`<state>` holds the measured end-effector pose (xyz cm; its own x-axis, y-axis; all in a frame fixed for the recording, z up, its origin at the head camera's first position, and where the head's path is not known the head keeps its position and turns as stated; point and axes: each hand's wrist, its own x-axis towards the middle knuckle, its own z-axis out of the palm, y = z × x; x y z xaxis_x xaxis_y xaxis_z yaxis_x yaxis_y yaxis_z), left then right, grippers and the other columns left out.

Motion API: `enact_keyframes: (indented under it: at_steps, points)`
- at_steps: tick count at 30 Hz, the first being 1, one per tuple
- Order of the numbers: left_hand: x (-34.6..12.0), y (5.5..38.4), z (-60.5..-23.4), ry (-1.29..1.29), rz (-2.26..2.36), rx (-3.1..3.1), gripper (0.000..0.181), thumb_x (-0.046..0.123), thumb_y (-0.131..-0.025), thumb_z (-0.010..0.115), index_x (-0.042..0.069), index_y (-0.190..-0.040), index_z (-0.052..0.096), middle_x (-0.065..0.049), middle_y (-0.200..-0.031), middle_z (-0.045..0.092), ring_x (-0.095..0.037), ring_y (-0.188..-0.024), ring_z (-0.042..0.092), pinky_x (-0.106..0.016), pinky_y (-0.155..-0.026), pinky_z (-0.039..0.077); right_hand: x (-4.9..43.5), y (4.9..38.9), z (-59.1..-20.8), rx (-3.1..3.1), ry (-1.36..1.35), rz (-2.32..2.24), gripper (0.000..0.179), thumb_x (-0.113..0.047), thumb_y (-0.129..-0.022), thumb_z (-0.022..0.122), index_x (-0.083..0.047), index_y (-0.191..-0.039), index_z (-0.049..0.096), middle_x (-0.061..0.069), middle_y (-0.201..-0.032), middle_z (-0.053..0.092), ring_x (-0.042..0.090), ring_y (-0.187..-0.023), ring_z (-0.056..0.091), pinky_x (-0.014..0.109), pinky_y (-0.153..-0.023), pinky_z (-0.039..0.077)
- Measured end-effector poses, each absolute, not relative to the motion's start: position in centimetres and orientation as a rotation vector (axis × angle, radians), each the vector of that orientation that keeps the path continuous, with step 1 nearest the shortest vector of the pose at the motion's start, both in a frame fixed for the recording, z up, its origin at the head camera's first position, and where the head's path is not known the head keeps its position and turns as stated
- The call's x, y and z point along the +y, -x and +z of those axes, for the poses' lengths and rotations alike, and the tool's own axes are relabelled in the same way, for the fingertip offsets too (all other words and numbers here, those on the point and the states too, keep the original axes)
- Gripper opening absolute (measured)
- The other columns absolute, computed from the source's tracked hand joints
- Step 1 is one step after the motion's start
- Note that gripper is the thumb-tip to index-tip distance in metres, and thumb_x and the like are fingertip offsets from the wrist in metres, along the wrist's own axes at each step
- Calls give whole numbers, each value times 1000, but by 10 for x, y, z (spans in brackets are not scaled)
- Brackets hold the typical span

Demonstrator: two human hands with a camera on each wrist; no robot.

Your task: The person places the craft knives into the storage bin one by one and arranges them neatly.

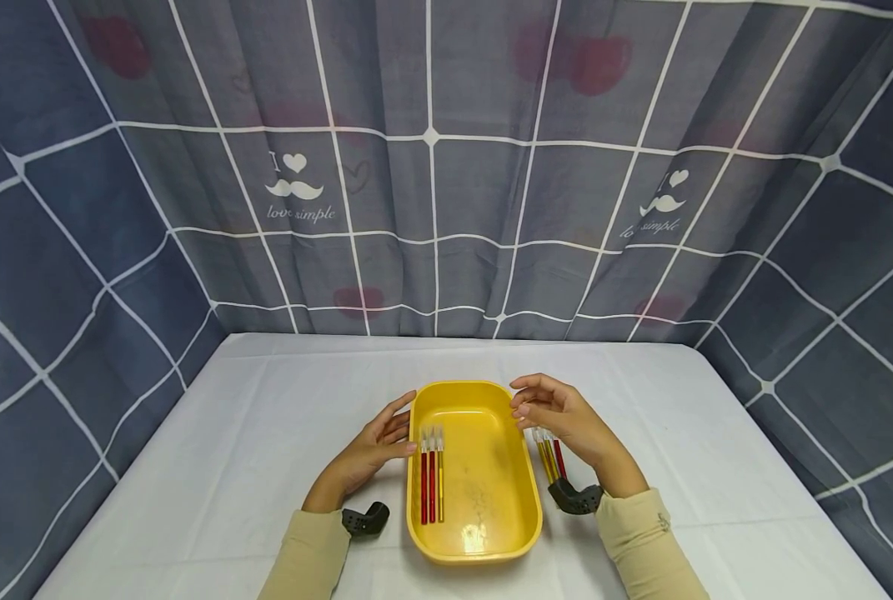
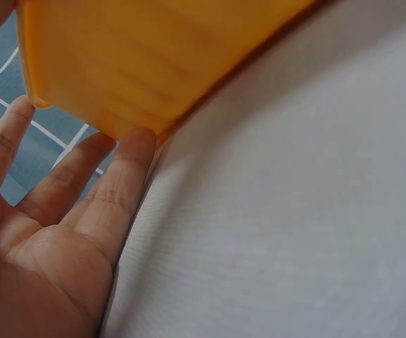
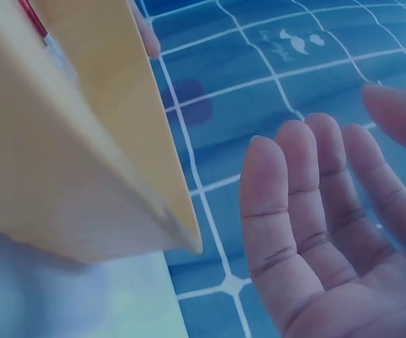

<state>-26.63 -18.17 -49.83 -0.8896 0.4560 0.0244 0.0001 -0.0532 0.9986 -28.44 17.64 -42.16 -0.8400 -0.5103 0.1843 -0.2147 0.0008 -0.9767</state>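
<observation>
A yellow tray (image 1: 491, 492) lies on the table with two red and one gold slim, clear-tipped sticks, like paintbrushes (image 1: 432, 475), side by side along its left wall. My left hand (image 1: 367, 457) is at the tray's left side. In the left wrist view, the extended fingers (image 2: 122, 183) touch the outer wall; the thumb is at the rim in the head view. Over the far right rim hovers my right hand (image 1: 562, 417), holding nothing, its fingers loosely bent and apart from the tray in the right wrist view. More gold and red sticks (image 1: 547, 457) lie beneath that wrist.
A white cloth (image 1: 281, 400) covers the table. Dark checked curtains (image 1: 386, 183) enclose the back and both sides. Black wrist devices (image 1: 575, 497) sit below each hand, the right one overlapping the sticks outside the tray in the head view.
</observation>
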Motion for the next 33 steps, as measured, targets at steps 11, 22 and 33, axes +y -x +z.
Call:
enact_keyframes:
  at_steps: [11,22,33]
  points:
    - [-181,269,-497,-489,2014,1926,92,6,-100,74,10,-174,20,-29,-171,32,-48,-154,38,-33,-117,43,193,288,-427,2042,687,-2038,26,4,-106,61,-9,-128,67,6,-110,68,15,-96,70,28,-84,62]
    - [-183,266,-497,-468,2010,1933,93,8,-99,75,11,-174,20,-29,-171,31,-47,-154,38,-33,-116,43,212,301,-449,2021,488,-2089,24,2,-108,58,-4,-131,64,6,-108,68,18,-96,70,27,-85,62]
    - [-183,266,-498,-449,2002,1938,94,8,-98,77,11,-174,22,-28,-171,32,-46,-154,39,-40,-122,37,217,308,-472,2101,310,-2091,40,4,-106,60,21,-139,48,4,-104,68,14,-93,68,23,-80,60]
